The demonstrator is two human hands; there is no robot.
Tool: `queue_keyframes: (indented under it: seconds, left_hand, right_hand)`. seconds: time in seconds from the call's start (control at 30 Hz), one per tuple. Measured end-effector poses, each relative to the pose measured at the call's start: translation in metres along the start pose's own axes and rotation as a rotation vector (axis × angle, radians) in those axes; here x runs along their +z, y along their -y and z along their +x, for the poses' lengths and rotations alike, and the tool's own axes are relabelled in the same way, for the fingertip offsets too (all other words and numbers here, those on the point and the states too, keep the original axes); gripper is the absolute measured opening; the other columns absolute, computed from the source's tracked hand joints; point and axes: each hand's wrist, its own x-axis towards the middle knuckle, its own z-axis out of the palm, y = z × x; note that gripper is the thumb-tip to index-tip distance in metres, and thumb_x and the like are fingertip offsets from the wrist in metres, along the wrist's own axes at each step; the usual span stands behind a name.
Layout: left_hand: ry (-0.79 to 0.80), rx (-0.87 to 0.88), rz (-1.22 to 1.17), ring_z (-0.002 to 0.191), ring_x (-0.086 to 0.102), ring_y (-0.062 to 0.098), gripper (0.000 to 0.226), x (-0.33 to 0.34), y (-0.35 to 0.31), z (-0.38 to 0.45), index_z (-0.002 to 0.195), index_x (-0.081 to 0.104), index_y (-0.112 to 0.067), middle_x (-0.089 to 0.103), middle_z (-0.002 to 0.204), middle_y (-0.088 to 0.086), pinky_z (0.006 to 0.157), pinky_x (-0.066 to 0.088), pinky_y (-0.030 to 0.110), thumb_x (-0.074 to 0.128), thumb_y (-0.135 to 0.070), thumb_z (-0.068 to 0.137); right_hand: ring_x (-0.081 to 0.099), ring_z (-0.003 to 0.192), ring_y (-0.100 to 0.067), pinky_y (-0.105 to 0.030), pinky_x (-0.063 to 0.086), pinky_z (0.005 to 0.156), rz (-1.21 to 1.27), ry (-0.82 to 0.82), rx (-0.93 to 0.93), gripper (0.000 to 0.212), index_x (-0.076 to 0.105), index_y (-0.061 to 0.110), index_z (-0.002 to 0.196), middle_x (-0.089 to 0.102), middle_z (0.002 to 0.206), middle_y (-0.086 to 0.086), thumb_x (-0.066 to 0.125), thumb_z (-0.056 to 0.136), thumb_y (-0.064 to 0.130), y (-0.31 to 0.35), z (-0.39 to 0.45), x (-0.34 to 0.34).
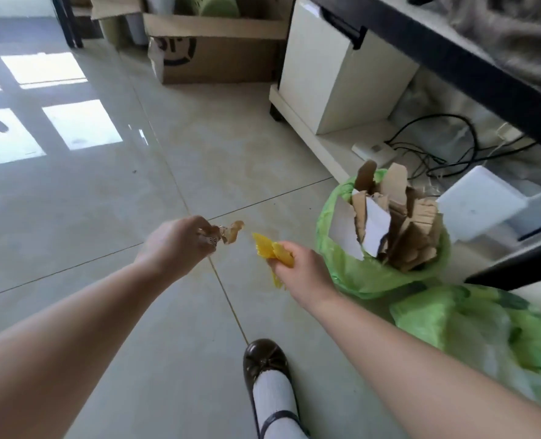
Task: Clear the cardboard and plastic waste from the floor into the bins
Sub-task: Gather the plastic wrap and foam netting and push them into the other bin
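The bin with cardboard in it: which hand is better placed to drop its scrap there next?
The right hand. It holds a yellow scrap just beside the green-lined bin, near its rim. The left hand, holding a brown scrap, is farther away and would probably have to cross over the right.

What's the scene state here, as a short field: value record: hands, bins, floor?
left hand: shut on brown crumpled scrap
right hand: shut on yellow plastic piece
near bin: green liner, packed with torn cardboard pieces, right of the right hand
second green bag: lower right, contents unclear
floor: glossy tile, no loose waste visible near the hands
background: large cardboard box against the far wall
foot: brown shoe, white sock
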Motion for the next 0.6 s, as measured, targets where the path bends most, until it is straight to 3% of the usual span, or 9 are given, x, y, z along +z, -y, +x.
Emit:
queue_keyframes:
  seconds: [0.43,0.53,0.6]
  left_hand:
    - [-0.015,0.336,0.079,0.083,0.061,0.025,0.024,-0.046,-0.155,-0.120,0.102,0.068,-0.024,0.069,0.091,0.003,0.069,0.052,0.031,0.066,-0.032,0.080]
    - [0.028,0.348,0.015,0.075,0.058,0.022,0.019,-0.032,-0.173,-0.141,0.096,0.069,-0.023,0.065,0.079,0.000,0.061,0.045,0.026,0.067,-0.030,0.079]
    - [0.085,0.367,0.049,0.064,0.053,0.017,0.010,-0.023,-0.189,-0.149,0.084,0.068,-0.024,0.059,0.067,-0.004,0.052,0.038,0.024,0.065,-0.032,0.079]
  right_hand:
    - [0.058,0.074,-0.017,-0.023,0.038,0.060,0.075,-0.275,0.110,0.010,0.068,0.020,0.092,0.063,0.074,0.003,0.062,0.085,0.020,-0.019,-0.162,-0.128]
    - [0.060,0.079,-0.020,-0.022,0.039,0.060,0.062,-0.322,0.162,0.004,0.066,0.025,0.083,0.061,0.071,0.007,0.062,0.084,0.023,-0.025,-0.189,-0.144]
    - [0.059,0.076,-0.020,-0.022,0.040,0.058,0.060,-0.326,0.193,0.012,0.061,0.026,0.074,0.059,0.067,0.008,0.062,0.085,0.025,-0.030,-0.209,-0.153]
